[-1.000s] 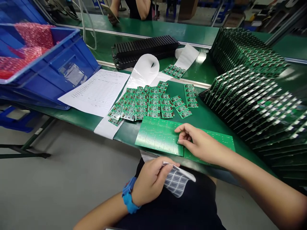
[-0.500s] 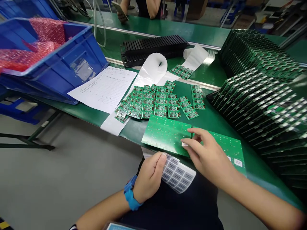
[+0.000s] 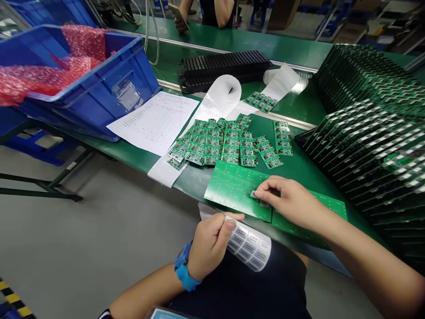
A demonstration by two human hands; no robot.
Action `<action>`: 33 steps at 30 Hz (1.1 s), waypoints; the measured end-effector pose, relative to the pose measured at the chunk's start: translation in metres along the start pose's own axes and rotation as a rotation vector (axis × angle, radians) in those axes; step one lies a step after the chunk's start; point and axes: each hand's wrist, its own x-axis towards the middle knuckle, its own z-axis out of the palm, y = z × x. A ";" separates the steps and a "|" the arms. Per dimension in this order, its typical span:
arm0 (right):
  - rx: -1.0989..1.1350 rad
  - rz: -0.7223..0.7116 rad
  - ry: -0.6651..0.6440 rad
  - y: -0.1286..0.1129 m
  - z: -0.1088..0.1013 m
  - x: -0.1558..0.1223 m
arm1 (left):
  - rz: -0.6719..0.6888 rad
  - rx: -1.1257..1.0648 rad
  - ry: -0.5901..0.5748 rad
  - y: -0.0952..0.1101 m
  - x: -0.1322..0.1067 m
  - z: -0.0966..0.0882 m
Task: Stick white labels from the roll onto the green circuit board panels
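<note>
My left hand [image 3: 210,248], with a blue watch on its wrist, is closed on a white sheet of small grey labels [image 3: 248,246] over my lap. My right hand [image 3: 287,199] rests on a large green circuit board panel [image 3: 232,188] at the table's near edge. Its fingertips are pinched on a small label [image 3: 255,194] against the panel. A second green panel [image 3: 328,204] lies to the right, partly under my forearm.
Several small green circuit boards [image 3: 229,141] lie spread beyond the panel, on a strip of white film [image 3: 217,99]. A printed paper [image 3: 154,122] and a blue crate [image 3: 96,84] sit left. Racks of upright boards [image 3: 368,133] fill the right. A black rack [image 3: 222,68] and another person [image 3: 212,11] are behind.
My right hand went to the label sheet and came back to the panel, now pinching a label on it. My left hand keeps holding the sheet. The view shifted slightly left.
</note>
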 end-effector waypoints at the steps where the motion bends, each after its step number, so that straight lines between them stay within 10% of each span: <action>1: -0.044 -0.009 -0.027 0.001 0.001 0.003 | 0.011 -0.006 0.003 0.000 0.000 -0.001; 14: -0.815 -0.316 0.284 -0.011 0.015 -0.012 | 0.001 -0.017 0.015 -0.002 0.004 -0.005; 21: 0.026 -0.229 -0.111 -0.015 0.013 0.026 | 0.011 -0.084 0.272 -0.013 -0.009 -0.003; 33: -0.157 -0.327 -0.021 -0.015 0.032 0.023 | -0.198 -0.339 0.444 -0.017 -0.011 -0.014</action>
